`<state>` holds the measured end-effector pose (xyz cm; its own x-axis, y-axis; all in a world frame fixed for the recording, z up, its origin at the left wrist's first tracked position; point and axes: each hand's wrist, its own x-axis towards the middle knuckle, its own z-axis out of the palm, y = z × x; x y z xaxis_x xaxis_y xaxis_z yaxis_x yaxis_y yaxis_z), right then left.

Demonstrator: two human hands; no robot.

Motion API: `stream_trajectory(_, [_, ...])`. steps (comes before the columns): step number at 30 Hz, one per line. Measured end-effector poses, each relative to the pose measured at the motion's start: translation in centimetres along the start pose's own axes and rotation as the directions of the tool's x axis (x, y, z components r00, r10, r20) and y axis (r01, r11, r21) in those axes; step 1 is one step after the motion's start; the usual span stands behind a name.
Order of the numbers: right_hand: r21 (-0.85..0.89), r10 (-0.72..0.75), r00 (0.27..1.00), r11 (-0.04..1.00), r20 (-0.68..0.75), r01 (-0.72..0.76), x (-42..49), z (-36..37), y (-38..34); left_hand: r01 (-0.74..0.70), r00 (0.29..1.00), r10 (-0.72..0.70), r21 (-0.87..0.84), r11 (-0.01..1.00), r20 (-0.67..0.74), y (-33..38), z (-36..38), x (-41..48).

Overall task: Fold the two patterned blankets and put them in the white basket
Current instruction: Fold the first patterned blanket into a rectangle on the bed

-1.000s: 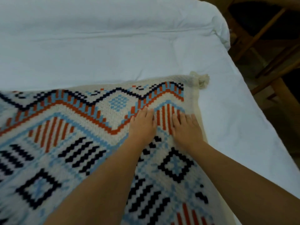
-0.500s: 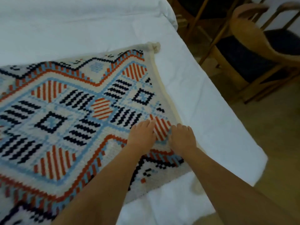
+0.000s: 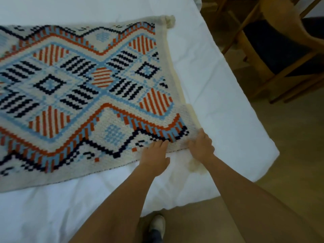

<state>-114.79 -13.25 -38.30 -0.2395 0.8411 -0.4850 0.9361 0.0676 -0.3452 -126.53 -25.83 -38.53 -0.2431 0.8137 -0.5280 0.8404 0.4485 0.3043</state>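
One patterned blanket (image 3: 84, 88), cream with orange, light blue and navy diamonds, lies spread flat on the white bed (image 3: 210, 81). My left hand (image 3: 155, 155) rests flat on its near edge, fingers straight. My right hand (image 3: 201, 144) is at the near right corner, where its curled fingers and thumb pinch the cream border. A cream tassel (image 3: 194, 164) pokes out beneath my right wrist, and another tassel (image 3: 169, 20) marks the far right corner. No second blanket or white basket is in view.
The bed's right edge (image 3: 254, 130) and near corner drop to a tan floor (image 3: 289, 155). A wooden chair (image 3: 280, 46) with a dark seat stands close on the right. My shoe (image 3: 157, 225) shows below between my arms.
Both hands slid toward me over the blanket, from its far part to the near edge. The right hand went from lying flat to pinching the near right corner.
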Motion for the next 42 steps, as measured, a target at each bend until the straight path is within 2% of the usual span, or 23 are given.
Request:
stream_trajectory(2, [0.119,0.109,0.99,0.988,-0.092,-0.098,0.6,-0.2,0.1,-0.001,1.0,0.001,0.02,1.0,-0.026,0.3,0.0,-0.2])
stream_trajectory(4, [0.259,0.19,0.981,0.951,-0.048,-0.171,1.1,-0.4,0.3,0.016,0.998,-0.013,0.055,0.998,-0.055,0.5,0.0,-0.2])
stream_trajectory(6, [0.3,0.132,0.991,0.946,-0.005,-0.124,1.3,-0.6,0.4,0.062,0.995,-0.05,0.142,0.988,-0.081,0.7,0.1,-0.2])
stream_trajectory(9, [0.293,0.044,0.993,0.956,-0.112,-0.009,1.1,-1.0,0.6,0.116,0.992,-0.089,0.38,0.918,-0.087,0.7,-0.1,-0.5])
stream_trajectory(11, [0.315,0.079,0.979,0.949,-0.189,-0.016,0.8,-1.4,1.4,0.13,0.991,-0.095,0.487,0.864,-0.096,0.6,-0.3,-0.7])
stream_trajectory(13, [0.346,0.158,0.958,0.936,-0.239,-0.068,0.6,-2.1,2.7,0.11,0.991,-0.054,0.504,0.857,-0.124,0.6,-0.7,-0.7])
stream_trajectory(15, [0.337,0.189,0.948,0.937,-0.256,-0.096,0.5,-2.9,3.8,-0.009,0.992,0.063,0.443,0.897,-0.108,1.1,-0.8,-0.7])
stream_trajectory(17, [0.328,0.135,0.959,0.943,-0.248,-0.048,0.4,-3.4,4.0,-0.082,0.99,0.113,0.316,0.945,-0.081,1.6,-0.7,-1.2])
stream_trajectory(20, [0.328,-0.06,0.971,0.935,-0.232,0.136,-0.5,-3.1,2.1,0.019,0.986,-0.012,0.041,0.999,-0.169,1.3,-1.3,-2.0])
stream_trajectory(22, [0.326,-0.17,0.956,0.913,-0.238,0.243,-1.7,-2.6,0.0,0.083,0.974,-0.129,-0.235,0.968,-0.188,1.5,-2.2,-2.1])
stream_trajectory(24, [0.321,-0.256,0.94,0.891,-0.225,0.32,-3.3,-2.1,-2.5,0.139,0.951,-0.265,-0.543,0.828,-0.161,2.2,-3.9,-2.0])
stream_trajectory(26, [0.298,-0.347,0.92,0.873,-0.181,0.387,-4.9,-1.4,-4.9,0.158,0.923,-0.372,-0.786,0.598,-0.097,2.6,-5.6,-1.7])
stream_trajectory(28, [0.271,-0.419,0.901,0.859,-0.115,0.434,-6.6,-0.8,-7.3,0.15,0.907,-0.421,-0.925,0.348,-0.011,1.8,-7.5,-1.8])
stream_trajectory(29, [0.258,-0.451,0.888,0.851,-0.089,0.458,-7.4,-0.4,-8.5,0.154,0.902,-0.432,-0.945,0.288,0.016,1.0,-8.3,-2.1])
stream_trajectory(31, [0.234,-0.529,0.847,0.819,-0.047,0.525,-8.9,0.5,-10.8,0.157,0.903,-0.429,-0.949,0.273,0.026,-1.0,-9.7,-3.0])
stream_trajectory(35, [0.205,-0.653,0.758,0.744,0.02,0.636,-11.8,2.2,-15.5,0.136,0.884,-0.463,-0.912,0.386,-0.064,-5.5,-11.8,-5.2])
stream_trajectory(38, [0.101,-0.749,0.656,0.649,-0.094,0.754,-13.6,3.1,-18.5,0.126,0.797,-0.573,-0.876,0.466,-0.19,-9.9,-12.5,-7.1])
stream_trajectory(39, [0.091,-0.727,0.671,0.665,-0.146,0.741,-13.7,3.5,-19.6,0.119,0.765,-0.605,-0.877,0.466,-0.218,-11.5,-12.6,-7.8])
stream_trajectory(40, [0.129,-0.67,0.717,0.707,-0.193,0.695,-13.9,3.8,-20.9,0.111,0.737,-0.627,-0.87,0.48,-0.252,-13.2,-12.6,-8.7])
stream_trajectory(42, [0.302,-0.497,0.845,0.789,-0.197,0.535,-14.0,4.6,-23.9,0.077,0.721,-0.608,-0.833,0.548,-0.333,-16.3,-12.6,-10.9])
